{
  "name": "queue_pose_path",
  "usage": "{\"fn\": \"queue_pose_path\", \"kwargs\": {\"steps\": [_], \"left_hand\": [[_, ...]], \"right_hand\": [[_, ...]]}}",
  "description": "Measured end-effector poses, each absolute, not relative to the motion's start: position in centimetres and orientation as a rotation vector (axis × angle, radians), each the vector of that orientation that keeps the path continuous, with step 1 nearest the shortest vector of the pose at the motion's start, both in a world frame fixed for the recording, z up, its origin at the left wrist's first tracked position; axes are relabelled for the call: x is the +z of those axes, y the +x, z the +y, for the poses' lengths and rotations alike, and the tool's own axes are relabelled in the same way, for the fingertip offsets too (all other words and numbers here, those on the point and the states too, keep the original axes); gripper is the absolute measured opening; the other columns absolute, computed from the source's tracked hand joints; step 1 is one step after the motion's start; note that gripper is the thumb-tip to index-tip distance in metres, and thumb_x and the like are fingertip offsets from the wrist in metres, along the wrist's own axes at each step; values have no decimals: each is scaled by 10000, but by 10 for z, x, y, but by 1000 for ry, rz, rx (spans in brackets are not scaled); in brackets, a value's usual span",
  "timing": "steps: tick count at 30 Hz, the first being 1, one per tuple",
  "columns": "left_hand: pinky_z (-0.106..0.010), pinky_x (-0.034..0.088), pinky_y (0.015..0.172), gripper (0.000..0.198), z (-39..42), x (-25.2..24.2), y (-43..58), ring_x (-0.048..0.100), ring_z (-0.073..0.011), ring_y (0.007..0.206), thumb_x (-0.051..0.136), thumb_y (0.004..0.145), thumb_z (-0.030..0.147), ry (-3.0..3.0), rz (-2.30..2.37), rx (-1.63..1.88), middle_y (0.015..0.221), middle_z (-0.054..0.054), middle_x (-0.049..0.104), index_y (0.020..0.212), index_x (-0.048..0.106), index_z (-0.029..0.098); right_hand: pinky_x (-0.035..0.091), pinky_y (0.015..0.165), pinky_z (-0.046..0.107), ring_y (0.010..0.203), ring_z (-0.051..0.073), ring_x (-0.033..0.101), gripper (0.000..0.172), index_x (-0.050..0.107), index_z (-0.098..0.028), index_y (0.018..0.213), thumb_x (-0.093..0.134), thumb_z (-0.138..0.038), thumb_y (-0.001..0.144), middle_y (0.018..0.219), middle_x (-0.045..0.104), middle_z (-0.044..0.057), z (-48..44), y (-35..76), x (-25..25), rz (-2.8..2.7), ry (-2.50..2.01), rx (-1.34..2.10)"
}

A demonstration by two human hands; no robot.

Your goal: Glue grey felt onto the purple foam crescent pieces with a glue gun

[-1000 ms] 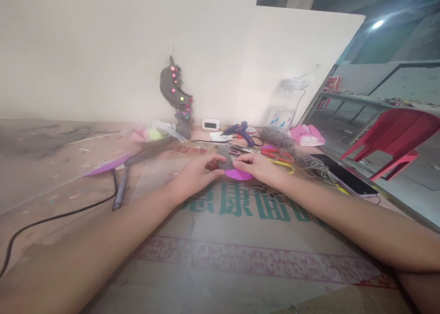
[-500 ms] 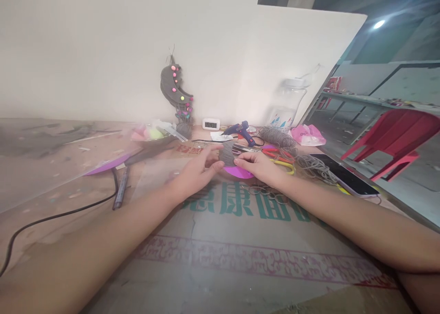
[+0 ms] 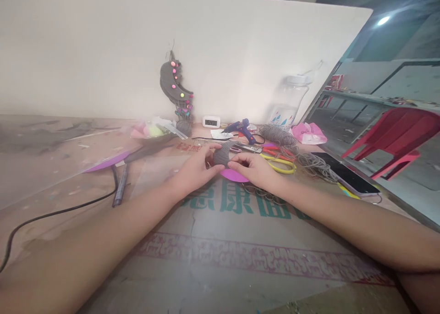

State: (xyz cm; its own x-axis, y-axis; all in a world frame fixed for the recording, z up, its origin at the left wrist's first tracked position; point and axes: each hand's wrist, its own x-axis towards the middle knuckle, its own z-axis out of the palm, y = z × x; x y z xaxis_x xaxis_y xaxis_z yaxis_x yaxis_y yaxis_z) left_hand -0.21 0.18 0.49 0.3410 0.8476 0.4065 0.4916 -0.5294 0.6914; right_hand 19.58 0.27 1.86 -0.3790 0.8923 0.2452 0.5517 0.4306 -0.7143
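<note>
Grey yarn point(image 3: 222, 154) is wound closely round a flat purple piece point(image 3: 235, 175), whose bare rounded end shows below the winding. My left hand point(image 3: 196, 168) grips the wrapped part from the left, fingers curled behind and thumb at its lower edge. From the right, my right hand point(image 3: 253, 168) pinches it between thumb and fingers. A loose strand of grey yarn point(image 3: 266, 195) trails in loops on the cardboard just right of the piece. The fingertips behind the winding are hidden.
Beyond my hands lie a blue glue gun point(image 3: 242, 129), yellow-handled scissors point(image 3: 283, 165), a heap of grey yarn point(image 3: 278, 134) and a small clock point(image 3: 211, 121). A phone point(image 3: 345, 173) is at the right, a marker point(image 3: 120, 185) at the left. A decorated grey crescent point(image 3: 170, 81) hangs behind.
Both hands have shifted slightly left with the wrapped piece, which has turned a little. My right fingers now sit further over the winding. The camera view has moved slightly.
</note>
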Motion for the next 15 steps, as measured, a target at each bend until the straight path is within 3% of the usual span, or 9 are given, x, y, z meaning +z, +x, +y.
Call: {"fn": "queue_pose_path", "kwargs": {"steps": [3, 9, 15], "left_hand": [[-297, 441, 711, 420, 1, 6, -2, 559, -154, 730, 484, 831, 296, 2132, 1126, 1054, 762, 9, 580, 1241, 435, 218], [-310, 467, 784, 408, 5, 6, -3, 628, -165, 826, 370, 888, 292, 1972, 1060, 1083, 901, -32, 651, 1287, 397, 212], [-312, 456, 814, 297, 11, 4, -9, 613, -159, 864, 426, 867, 310, 1921, 1211, 1173, 890, -35, 661, 1109, 550, 190]], "right_hand": [[302, 546, 247, 580, 109, 375, 314, 617, -164, 726, 520, -451, 807, 635, 480, -13, 3, 197, 16, -2072, -1206, 703], [310, 555, 251, 587, 115, 379, 314, 614, -162, 731, 521, -453, 802, 644, 486, -3, 5, 198, 14, -2047, -1208, 723], [314, 555, 249, 591, 115, 383, 316, 612, -160, 738, 516, -454, 805, 643, 485, -4, 5, 199, 14, -2041, -1214, 699]]}}
